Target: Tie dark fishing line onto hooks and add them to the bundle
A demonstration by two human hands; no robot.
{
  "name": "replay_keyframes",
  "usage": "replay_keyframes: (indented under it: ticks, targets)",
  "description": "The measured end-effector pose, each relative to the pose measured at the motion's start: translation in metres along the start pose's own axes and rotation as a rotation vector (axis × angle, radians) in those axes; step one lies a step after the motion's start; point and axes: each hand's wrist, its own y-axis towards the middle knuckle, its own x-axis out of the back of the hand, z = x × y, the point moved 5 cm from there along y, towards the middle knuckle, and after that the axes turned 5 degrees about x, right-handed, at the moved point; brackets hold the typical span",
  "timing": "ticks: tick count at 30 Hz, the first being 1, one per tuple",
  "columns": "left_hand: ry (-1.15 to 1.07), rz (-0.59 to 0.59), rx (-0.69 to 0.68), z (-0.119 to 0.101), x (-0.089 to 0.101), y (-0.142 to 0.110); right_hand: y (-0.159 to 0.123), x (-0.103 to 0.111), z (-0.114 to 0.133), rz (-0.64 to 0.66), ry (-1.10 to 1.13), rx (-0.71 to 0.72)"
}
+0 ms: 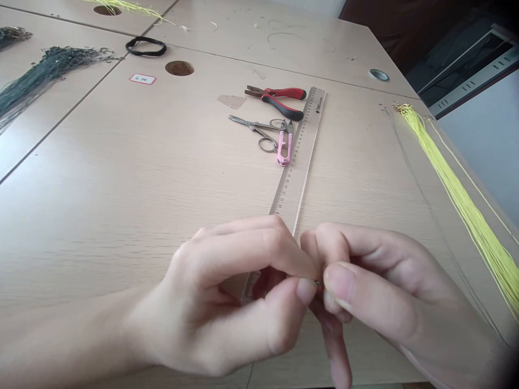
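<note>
Cords (40,81) in a dark green bunch lie at the upper left of the frame on the wood-colored bench (101,178). Near them are a black hair band (146,47) and a small white label (142,79) with red edges. Left of the middle, the left hand (211,302) reaches in from the lower edge. Its fingers (284,259) are pinched in a narrow hold. The tiny metal bit (318,282) sits at the lower middle, held between both hands. It is so small that I can't say just what it is, and it may be a little ring. The right hand (385,286) pinches it from the other side. Above the hands lie red and black pliers (275,94), steel scissors (255,129), pink snips (285,146) and a clear ruler (298,156). Yellow cords (466,205) lie at the right edge. If a pinch goes loose, the tiny bit could slip out and drop. Shaky fingers could make that happen.
</note>
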Motion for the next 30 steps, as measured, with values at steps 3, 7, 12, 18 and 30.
replay_keyframes:
  ticks: [3,7,12,18,30]
  targets:
    - [0.002,0.005,-0.015,0.0,0.0,-0.001,-0.001,0.002,0.0,-0.025,-0.046,0.002]
    - [0.021,0.014,-0.029,0.002,0.001,-0.002,-0.001,0.003,0.001,-0.057,-0.114,0.025]
    - [0.04,0.018,-0.033,0.004,0.002,-0.004,0.0,0.005,0.007,-0.114,-0.312,0.154]
    - [0.134,-0.022,-0.01,0.008,0.005,-0.009,-0.009,0.003,0.033,-0.312,-0.768,0.541]
    - [0.35,0.059,0.047,0.013,0.002,-0.015,-0.015,0.031,0.059,-0.529,-0.679,0.733]
